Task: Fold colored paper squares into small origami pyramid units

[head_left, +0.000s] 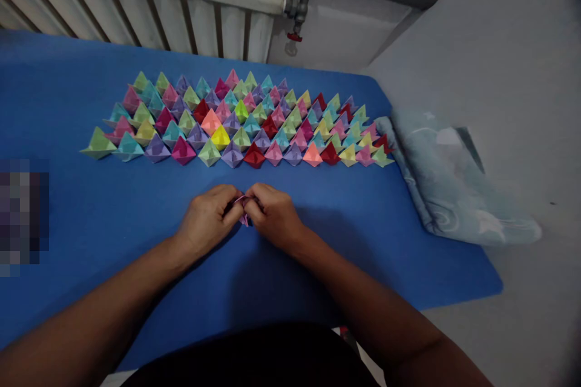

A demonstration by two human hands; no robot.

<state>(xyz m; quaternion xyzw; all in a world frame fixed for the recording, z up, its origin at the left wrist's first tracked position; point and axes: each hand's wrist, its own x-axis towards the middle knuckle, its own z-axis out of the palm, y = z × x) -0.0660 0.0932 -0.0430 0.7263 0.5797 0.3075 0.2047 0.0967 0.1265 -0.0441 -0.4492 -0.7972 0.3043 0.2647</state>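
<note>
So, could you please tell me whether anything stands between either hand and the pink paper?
Nothing visible does: the left hand and right hand both pinch the pink paper directly. The rows of origami boats stand beyond the hands on the blue sheet, not in between.

White radiator [232, 30], red-handled valve [302, 7] beside it — and, at right, a folded pale-blue blanket [458, 187].

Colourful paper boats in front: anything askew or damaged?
Nothing stands out: the multicoloured folded paper boats sit upright in rows on the blue cover; the left hand and right hand mostly hide the pinkish paper.
</note>
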